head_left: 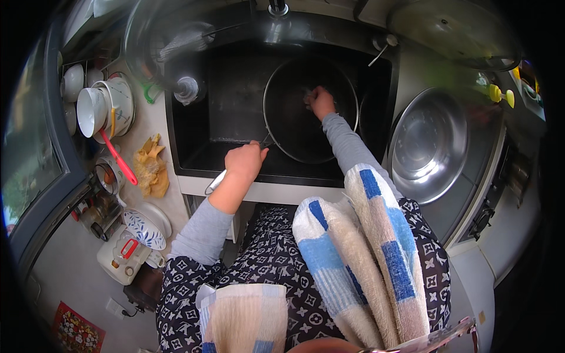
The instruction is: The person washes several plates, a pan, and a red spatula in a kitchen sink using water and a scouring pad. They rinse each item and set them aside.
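Note:
A dark wok or deep pan (289, 128) with a thin bright rim rests tilted in the right part of a black sink (238, 106). My left hand (245, 161) is closed around its handle (215, 182), whose metal end sticks out over the sink's front edge. Inside the pan, my right hand (321, 102) pinches a small whitish scrubber or wad (307, 95) against the dark inner surface. My fingers hide most of that piece, so its exact kind is unclear.
A large stainless steel basin (430, 145) stands right of the sink, beneath a glass lid (454, 35). On the left counter are stacked bowls (92, 112), a red-handled utensil (119, 161) and a crumpled yellow cloth (152, 167). The faucet (278, 9) rises behind. A striped towel (375, 260) hangs in front of me.

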`<action>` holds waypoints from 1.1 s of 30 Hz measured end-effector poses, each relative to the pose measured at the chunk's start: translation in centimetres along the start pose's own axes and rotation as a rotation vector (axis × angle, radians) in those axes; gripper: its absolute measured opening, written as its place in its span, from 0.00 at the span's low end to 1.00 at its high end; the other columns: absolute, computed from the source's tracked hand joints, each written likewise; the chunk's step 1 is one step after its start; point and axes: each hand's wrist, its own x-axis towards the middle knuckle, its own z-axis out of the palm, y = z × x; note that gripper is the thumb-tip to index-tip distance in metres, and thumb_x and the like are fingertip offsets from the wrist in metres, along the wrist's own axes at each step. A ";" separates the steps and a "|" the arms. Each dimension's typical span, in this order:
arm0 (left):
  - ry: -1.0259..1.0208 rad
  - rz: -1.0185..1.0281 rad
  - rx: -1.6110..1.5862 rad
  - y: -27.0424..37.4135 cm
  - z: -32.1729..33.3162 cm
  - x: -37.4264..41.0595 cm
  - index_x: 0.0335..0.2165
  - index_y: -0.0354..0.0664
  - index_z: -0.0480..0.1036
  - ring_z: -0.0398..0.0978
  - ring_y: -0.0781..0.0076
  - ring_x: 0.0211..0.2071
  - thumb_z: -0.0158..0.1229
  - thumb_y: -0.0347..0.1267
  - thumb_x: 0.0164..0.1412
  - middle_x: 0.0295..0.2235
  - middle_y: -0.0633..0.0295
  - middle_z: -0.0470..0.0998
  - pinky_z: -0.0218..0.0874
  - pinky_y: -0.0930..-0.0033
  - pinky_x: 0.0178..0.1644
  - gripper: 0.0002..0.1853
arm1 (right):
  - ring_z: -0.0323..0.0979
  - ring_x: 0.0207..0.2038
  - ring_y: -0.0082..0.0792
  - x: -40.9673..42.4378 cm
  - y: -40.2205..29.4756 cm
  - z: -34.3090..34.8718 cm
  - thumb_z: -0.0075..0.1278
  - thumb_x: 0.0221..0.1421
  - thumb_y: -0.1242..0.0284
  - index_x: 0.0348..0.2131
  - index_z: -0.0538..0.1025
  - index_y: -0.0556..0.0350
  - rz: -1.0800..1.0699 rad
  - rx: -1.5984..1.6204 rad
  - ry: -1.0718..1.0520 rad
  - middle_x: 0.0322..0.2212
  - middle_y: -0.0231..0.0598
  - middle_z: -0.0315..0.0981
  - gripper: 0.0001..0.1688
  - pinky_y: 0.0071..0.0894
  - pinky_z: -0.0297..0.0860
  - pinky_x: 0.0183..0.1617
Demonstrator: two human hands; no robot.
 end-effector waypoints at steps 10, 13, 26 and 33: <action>0.019 0.047 0.024 -2.8 2.1 1.6 0.25 0.43 0.71 0.76 0.59 0.23 0.52 0.48 0.52 0.20 0.59 0.76 0.66 0.63 0.26 0.19 | 0.69 0.37 0.48 -5.9 -4.8 3.8 0.57 0.42 0.71 0.32 0.74 0.61 -0.254 0.045 -0.251 0.32 0.49 0.70 0.15 0.39 0.65 0.42; 0.035 0.052 0.004 -3.2 2.5 2.1 0.25 0.43 0.72 0.76 0.59 0.24 0.53 0.50 0.51 0.20 0.59 0.76 0.66 0.63 0.27 0.20 | 0.68 0.36 0.52 -1.4 -2.3 1.8 0.51 0.46 0.71 0.30 0.73 0.60 -0.273 -0.157 -0.061 0.33 0.51 0.69 0.11 0.42 0.66 0.41; -0.089 0.012 -0.049 -4.1 1.4 4.0 0.29 0.44 0.74 0.75 0.58 0.31 0.52 0.52 0.51 0.26 0.57 0.77 0.66 0.62 0.33 0.22 | 0.68 0.36 0.52 -2.4 -2.9 -0.1 0.48 0.47 0.72 0.31 0.71 0.59 -0.500 -0.269 -0.136 0.33 0.50 0.68 0.10 0.44 0.65 0.41; -0.237 -0.073 -0.017 -3.4 0.5 4.0 0.34 0.45 0.75 0.75 0.61 0.36 0.50 0.51 0.54 0.32 0.60 0.78 0.67 0.65 0.37 0.22 | 0.65 0.44 0.44 -2.6 1.6 -3.4 0.44 0.48 0.74 0.38 0.71 0.55 -0.166 -0.937 -0.243 0.40 0.43 0.68 0.14 0.41 0.67 0.44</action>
